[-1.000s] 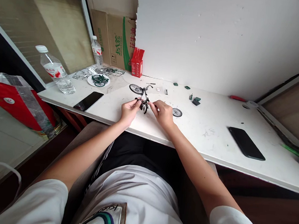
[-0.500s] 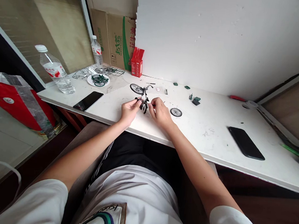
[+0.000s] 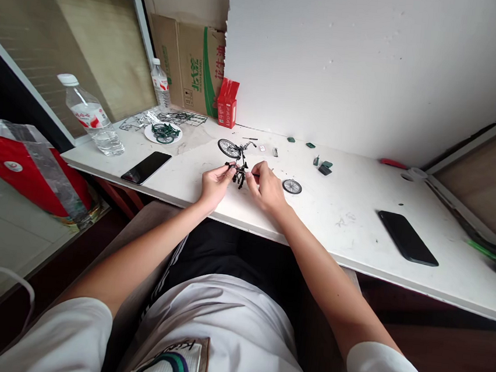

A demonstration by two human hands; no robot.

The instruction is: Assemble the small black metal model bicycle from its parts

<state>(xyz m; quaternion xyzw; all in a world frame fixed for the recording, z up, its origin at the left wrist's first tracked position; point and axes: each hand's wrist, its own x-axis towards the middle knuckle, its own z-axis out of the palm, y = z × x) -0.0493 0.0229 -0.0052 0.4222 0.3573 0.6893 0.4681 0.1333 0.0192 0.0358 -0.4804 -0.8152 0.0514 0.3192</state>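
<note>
A small black model bicycle (image 3: 242, 165) stands tilted above the white table, one wheel (image 3: 229, 148) fitted at its far end. My left hand (image 3: 215, 185) is closed on its frame from the left, thumb and fingertips pinching. My right hand (image 3: 268, 187) is closed in a pinch just right of the frame. A thin dark piece shows between its fingers, too small to name. To the right of that hand, a loose spoked wheel (image 3: 292, 186) lies flat on the table. The bicycle's near end is partly hidden by my fingers.
Left stand water bottles (image 3: 92, 115), a phone (image 3: 147, 167) and a white plate (image 3: 148, 132) holding green bicycle parts. Behind are a cardboard box (image 3: 198, 70) and a red box (image 3: 228, 103). Small green pieces (image 3: 310, 145) lie toward the back; a black phone (image 3: 407, 237) lies right.
The bicycle's wheel end has shifted slightly to the right. Both hands stay almost in place, still closed.
</note>
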